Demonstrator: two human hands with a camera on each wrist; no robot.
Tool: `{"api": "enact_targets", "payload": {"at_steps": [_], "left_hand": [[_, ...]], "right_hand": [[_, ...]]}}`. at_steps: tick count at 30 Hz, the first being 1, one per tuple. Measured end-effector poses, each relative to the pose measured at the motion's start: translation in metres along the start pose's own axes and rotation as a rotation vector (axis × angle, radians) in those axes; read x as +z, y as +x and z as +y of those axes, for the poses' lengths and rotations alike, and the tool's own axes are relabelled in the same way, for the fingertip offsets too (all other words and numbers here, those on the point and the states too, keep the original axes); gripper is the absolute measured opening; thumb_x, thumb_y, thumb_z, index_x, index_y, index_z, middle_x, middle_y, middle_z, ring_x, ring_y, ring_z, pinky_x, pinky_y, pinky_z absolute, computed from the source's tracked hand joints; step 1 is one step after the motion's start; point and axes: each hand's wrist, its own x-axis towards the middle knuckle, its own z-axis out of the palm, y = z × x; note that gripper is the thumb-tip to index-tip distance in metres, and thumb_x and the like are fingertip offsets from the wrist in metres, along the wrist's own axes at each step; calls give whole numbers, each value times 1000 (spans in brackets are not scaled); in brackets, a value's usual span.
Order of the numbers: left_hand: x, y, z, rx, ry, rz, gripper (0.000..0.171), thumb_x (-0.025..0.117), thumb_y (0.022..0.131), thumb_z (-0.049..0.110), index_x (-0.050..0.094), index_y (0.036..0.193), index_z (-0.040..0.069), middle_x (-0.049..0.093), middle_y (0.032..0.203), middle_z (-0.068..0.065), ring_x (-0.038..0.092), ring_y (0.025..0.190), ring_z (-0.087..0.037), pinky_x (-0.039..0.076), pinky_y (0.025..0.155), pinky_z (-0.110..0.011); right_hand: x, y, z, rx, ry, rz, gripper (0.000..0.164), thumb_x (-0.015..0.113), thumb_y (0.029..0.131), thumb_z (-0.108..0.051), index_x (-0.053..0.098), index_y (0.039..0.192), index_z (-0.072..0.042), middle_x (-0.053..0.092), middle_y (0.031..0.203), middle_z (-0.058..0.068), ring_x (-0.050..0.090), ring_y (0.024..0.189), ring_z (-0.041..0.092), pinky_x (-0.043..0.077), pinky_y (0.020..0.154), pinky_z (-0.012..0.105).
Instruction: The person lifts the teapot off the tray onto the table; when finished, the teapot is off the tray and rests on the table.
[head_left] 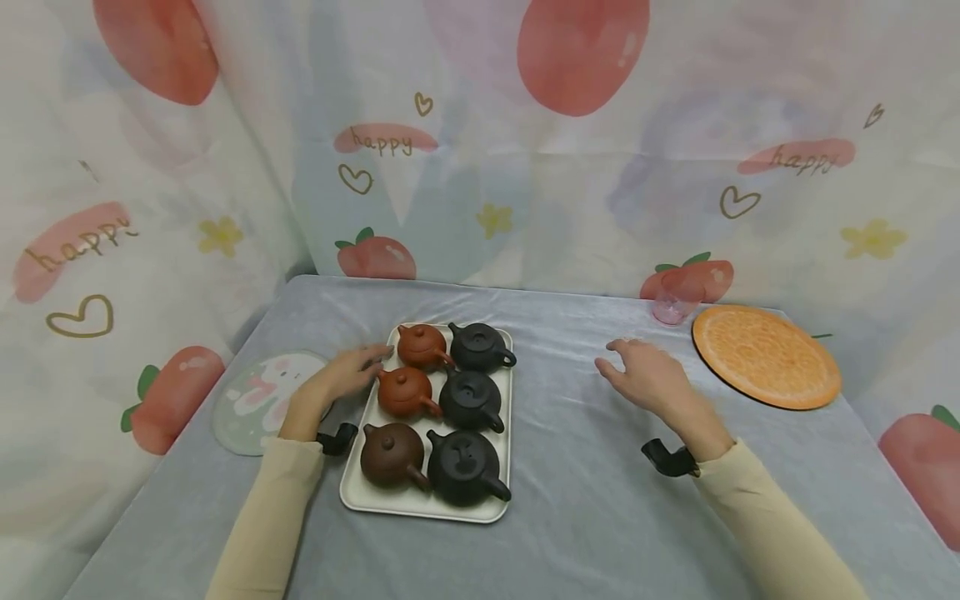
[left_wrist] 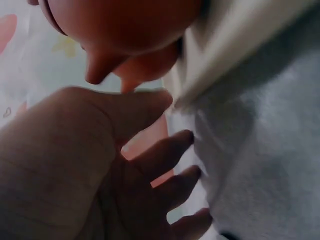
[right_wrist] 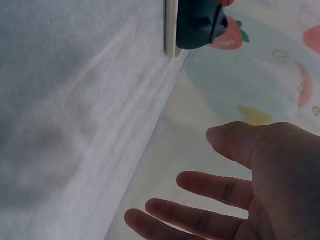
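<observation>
A cream tray [head_left: 378, 498] holds several small teapots in two columns. On its left side are two orange-red teapots [head_left: 405, 392] and a dark brown teapot [head_left: 390, 457]; three black teapots [head_left: 465, 468] line the right. My left hand [head_left: 347, 375] is at the tray's left edge, its fingertips right beside the rim near the orange-red teapots. In the left wrist view, its thumb and fingers [left_wrist: 165, 155] are spread, with nothing held. Right of the tray, over the cloth, hovers my right hand [head_left: 647, 377], fingers loosely extended and holding nothing.
A grey cloth [head_left: 585, 517] covers the table. A round rabbit-print mat [head_left: 251, 408] lies under and beside the left forearm. At the right are an orange-slice round mat [head_left: 765, 357] and a clear pink glass [head_left: 672, 308]. Printed curtains [head_left: 465, 167] surround the back and sides.
</observation>
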Motion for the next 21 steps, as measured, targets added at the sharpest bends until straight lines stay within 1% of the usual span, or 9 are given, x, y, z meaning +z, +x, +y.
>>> {"api": "enact_targets", "payload": {"at_steps": [4, 7, 9, 12, 17, 21], "left_hand": [[2, -1, 0, -72, 19, -63, 43, 44, 103, 17, 49, 143, 4, 38, 150, -27, 28, 139, -52, 20, 112, -66], [2, -1, 0, -95, 29, -107, 45, 43, 104, 20, 44, 147, 6, 34, 152, -28, 22, 141, -53, 16, 113, -67], [1, -2, -1, -105, 9, -123, 47, 43, 104, 21, 41, 149, 6, 32, 153, -27, 19, 142, -53, 14, 114, -67], [0, -3, -4, -105, -25, -128, 49, 44, 104, 22, 39, 150, 6, 30, 154, -27, 17, 142, -54, 13, 113, -68], [0, -5, -6, -91, -40, -139, 52, 45, 104, 26, 34, 152, 6, 29, 155, -26, 16, 143, -53, 16, 112, -69], [1, -3, -5, -110, -53, -142, 53, 44, 105, 26, 32, 153, 8, 28, 156, -24, 14, 144, -52, 15, 113, -69]], "right_hand": [[9, 6, -4, -23, 28, 18, 42, 55, 98, -32, 65, 122, 1, 67, 116, 24, 65, 101, 40, 54, 78, 55], [17, 10, -9, -28, 72, 31, 37, 55, 98, -30, 67, 119, -1, 70, 108, 21, 67, 96, 37, 55, 75, 53], [22, 14, -13, -39, 104, 35, 35, 56, 98, -28, 68, 117, -1, 71, 104, 18, 68, 92, 34, 55, 73, 51], [30, 19, -20, -58, 141, 44, 32, 56, 98, -27, 69, 114, -2, 72, 99, 15, 68, 88, 31, 55, 72, 48], [41, 27, -29, -89, 168, 68, 28, 58, 97, -24, 71, 109, -2, 73, 92, 12, 68, 84, 28, 54, 72, 47], [47, 35, -38, -100, 193, 78, 27, 58, 97, -24, 72, 108, -4, 73, 92, 12, 67, 85, 28, 53, 75, 46]]}}
